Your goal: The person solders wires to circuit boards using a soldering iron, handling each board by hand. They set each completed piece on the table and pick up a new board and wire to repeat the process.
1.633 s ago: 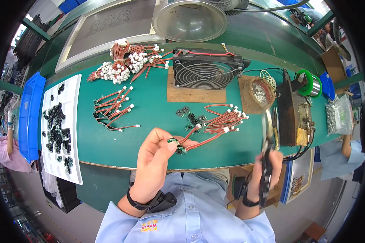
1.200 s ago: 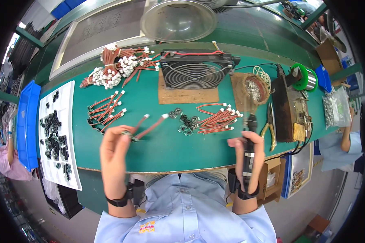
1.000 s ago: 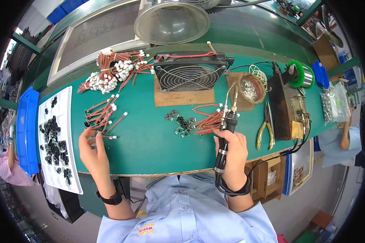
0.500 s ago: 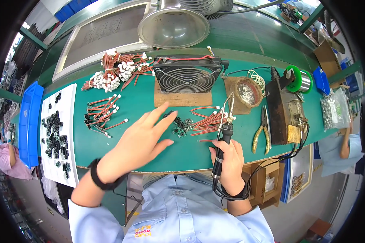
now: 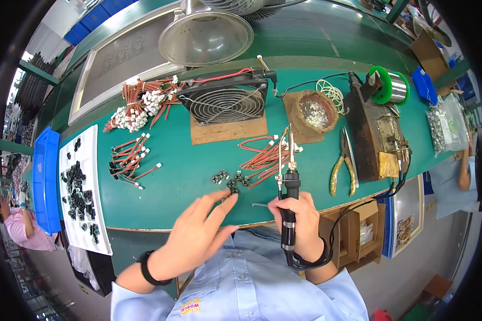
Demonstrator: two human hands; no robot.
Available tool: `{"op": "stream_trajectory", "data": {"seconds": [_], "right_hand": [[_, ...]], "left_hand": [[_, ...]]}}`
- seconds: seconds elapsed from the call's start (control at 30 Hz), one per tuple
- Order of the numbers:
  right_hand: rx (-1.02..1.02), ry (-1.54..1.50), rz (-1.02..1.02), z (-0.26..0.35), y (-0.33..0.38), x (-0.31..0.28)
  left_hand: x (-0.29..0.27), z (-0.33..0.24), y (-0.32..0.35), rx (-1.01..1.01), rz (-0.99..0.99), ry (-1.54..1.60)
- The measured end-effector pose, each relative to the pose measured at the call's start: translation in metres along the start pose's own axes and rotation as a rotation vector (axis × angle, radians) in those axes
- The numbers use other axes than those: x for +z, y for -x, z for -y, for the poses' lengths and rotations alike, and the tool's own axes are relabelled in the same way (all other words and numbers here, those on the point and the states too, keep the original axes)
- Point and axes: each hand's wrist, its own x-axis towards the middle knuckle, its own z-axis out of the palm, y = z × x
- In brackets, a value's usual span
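Observation:
My right hand [image 5: 300, 216] is wrapped round a black-handled soldering iron [image 5: 291, 184], its metal tip and a thin feed tube pointing away from me. A short thin strand [image 5: 260, 205], perhaps a wire end, sticks out beside that hand's fingers. My left hand [image 5: 195, 230] has its fingers stretched out. Its fingertips reach the near edge of a small cluster of dark components [image 5: 233, 183]; whether they touch one I cannot tell. Just beyond lies a bunch of red-brown wires with white connectors [image 5: 265, 155]. More wires with dark parts attached [image 5: 129, 163] lie to the left.
A black fan [image 5: 225, 101] stands behind, beside a bowl of solder scraps [image 5: 317, 112]. Pliers [image 5: 344, 163], a soldering station [image 5: 375, 134] and a solder spool [image 5: 395, 87] are at right. A white tray of dark components [image 5: 99, 187] and a blue bin [image 5: 46, 176] stand left.
My left hand has come down and nearer to me, its fingertips now by the component cluster. Some components lie more spread apart. My right hand still holds the iron; the view has shifted slightly.

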Motion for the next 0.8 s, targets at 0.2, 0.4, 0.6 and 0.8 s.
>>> {"op": "stream_trajectory", "data": {"seconds": [0.2, 0.4, 0.6, 0.8], "right_hand": [[0.057, -0.200, 0.017, 0.023, 0.001, -0.004], [0.076, -0.234, 0.054, 0.030, 0.005, -0.002], [0.217, -0.320, 0.119, 0.037, 0.006, -0.005], [0.351, -0.438, -0.024, 0.038, 0.013, 0.002]], "left_hand": [[0.027, -0.008, 0.001, -0.068, -0.206, 0.480], [0.037, -0.018, 0.002, -0.075, -0.260, 0.507], [0.039, -0.014, 0.005, -0.025, -0.292, 0.478], [0.039, -0.006, 0.001, -0.085, -0.316, 0.413]]}}
